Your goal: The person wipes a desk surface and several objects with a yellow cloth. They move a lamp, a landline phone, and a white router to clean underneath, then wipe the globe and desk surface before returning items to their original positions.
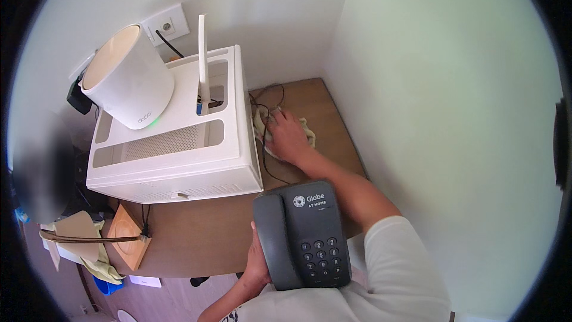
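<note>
My left hand [258, 259] grips the left edge of a dark grey corded-style desk telephone [313, 232], with its handset lying in the cradle and its keypad facing up. The phone is held close to my body, over the table's front edge. My right hand [288, 136] presses a pale yellow cloth [309, 132] onto the brown wooden tabletop [321, 103], in the corner between the white box and the wall. A thin black cord [264, 152] runs across that cloth and beside my fingers towards the phone. Part of the cloth is hidden under my hand.
A white ventilated box [178, 183] stands left of my right hand. On it is a white cylindrical router [138, 85]; a white antenna [203, 53] rises through its top. Behind is a wall socket [166, 26]. A wooden stand [127, 239] sits at front left, with a blue container [107, 285] below.
</note>
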Action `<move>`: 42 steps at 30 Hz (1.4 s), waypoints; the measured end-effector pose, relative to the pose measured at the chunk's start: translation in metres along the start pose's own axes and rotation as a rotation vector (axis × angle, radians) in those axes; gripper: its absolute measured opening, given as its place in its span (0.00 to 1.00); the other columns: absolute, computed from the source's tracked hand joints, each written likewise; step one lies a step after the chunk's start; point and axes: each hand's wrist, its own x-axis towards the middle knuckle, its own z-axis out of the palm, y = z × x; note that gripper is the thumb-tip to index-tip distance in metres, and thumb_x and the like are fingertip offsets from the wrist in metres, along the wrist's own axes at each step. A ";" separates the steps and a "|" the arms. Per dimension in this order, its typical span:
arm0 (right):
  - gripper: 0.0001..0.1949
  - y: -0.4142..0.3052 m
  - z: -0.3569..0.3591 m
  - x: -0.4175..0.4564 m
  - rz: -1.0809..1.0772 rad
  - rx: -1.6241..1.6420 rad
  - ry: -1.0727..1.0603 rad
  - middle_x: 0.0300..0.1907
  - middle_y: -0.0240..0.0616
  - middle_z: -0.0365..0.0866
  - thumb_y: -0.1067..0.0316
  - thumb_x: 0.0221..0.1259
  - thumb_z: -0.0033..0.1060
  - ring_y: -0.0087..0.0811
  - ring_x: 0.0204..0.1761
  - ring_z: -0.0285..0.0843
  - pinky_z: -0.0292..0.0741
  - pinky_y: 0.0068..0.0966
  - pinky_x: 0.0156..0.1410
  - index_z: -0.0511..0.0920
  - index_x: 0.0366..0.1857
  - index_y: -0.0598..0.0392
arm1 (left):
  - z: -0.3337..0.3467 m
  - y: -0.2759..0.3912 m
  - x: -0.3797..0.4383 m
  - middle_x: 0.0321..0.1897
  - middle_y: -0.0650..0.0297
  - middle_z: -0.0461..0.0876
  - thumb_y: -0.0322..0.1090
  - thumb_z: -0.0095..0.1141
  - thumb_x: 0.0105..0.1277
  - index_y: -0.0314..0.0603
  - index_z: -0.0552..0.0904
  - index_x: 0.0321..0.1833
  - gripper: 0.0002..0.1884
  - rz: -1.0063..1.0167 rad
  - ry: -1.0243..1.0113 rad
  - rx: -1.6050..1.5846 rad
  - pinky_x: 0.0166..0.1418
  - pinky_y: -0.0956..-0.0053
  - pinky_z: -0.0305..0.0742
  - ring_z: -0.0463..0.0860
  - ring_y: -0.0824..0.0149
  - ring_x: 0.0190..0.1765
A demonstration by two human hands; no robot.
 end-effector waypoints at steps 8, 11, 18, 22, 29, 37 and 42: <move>0.20 0.044 0.018 0.052 0.055 0.021 0.096 0.49 0.47 0.71 0.61 0.45 0.62 0.46 0.51 0.68 0.68 0.39 0.55 0.77 0.46 0.54 | 0.019 0.009 -0.013 0.52 0.57 0.72 0.68 0.27 0.64 0.41 0.63 0.63 0.39 -0.063 0.056 -0.295 0.56 0.65 0.71 0.74 0.60 0.52; 0.19 0.068 0.016 0.052 0.111 -0.009 0.102 0.50 0.47 0.71 0.61 0.47 0.60 0.46 0.53 0.68 0.70 0.40 0.54 0.77 0.45 0.52 | 0.010 0.003 -0.015 0.53 0.55 0.71 0.69 0.27 0.63 0.41 0.62 0.63 0.39 0.058 0.023 -0.027 0.55 0.64 0.72 0.74 0.60 0.52; 0.20 0.113 -0.011 0.021 0.419 -0.138 0.093 0.46 0.47 0.71 0.60 0.48 0.63 0.46 0.51 0.68 0.71 0.39 0.53 0.76 0.47 0.53 | -0.004 -0.015 -0.010 0.52 0.56 0.72 0.70 0.27 0.63 0.41 0.61 0.64 0.40 -0.040 0.069 -0.192 0.55 0.66 0.72 0.74 0.61 0.51; 0.21 0.093 -0.023 -0.009 0.477 -0.182 0.031 0.48 0.47 0.69 0.62 0.47 0.62 0.46 0.51 0.67 0.68 0.39 0.56 0.75 0.48 0.54 | -0.020 -0.020 -0.009 0.53 0.57 0.72 0.63 0.34 0.65 0.43 0.64 0.63 0.33 -0.069 0.010 -0.224 0.59 0.63 0.68 0.73 0.59 0.54; 0.22 0.020 -0.079 -0.170 0.482 -0.218 0.075 0.53 0.49 0.67 0.66 0.43 0.63 0.49 0.52 0.66 0.67 0.39 0.56 0.75 0.48 0.56 | -0.018 0.001 -0.008 0.56 0.57 0.69 0.69 0.34 0.61 0.44 0.61 0.65 0.39 -0.099 -0.145 -0.345 0.56 0.62 0.71 0.72 0.58 0.55; 0.28 -0.046 -0.165 -0.295 0.686 0.152 -0.098 0.55 0.45 0.67 0.69 0.34 0.70 0.47 0.57 0.65 0.67 0.40 0.60 0.76 0.49 0.49 | -0.026 0.014 -0.013 0.57 0.56 0.68 0.70 0.35 0.61 0.45 0.60 0.66 0.40 -0.117 -0.173 -0.263 0.59 0.58 0.68 0.70 0.57 0.57; 0.27 0.040 -0.126 -0.135 0.384 0.191 0.244 0.60 0.47 0.63 0.65 0.43 0.66 0.47 0.60 0.62 0.62 0.36 0.65 0.73 0.54 0.49 | -0.036 0.007 -0.014 0.58 0.57 0.68 0.69 0.34 0.62 0.44 0.60 0.66 0.39 -0.087 -0.164 -0.273 0.59 0.61 0.68 0.70 0.58 0.57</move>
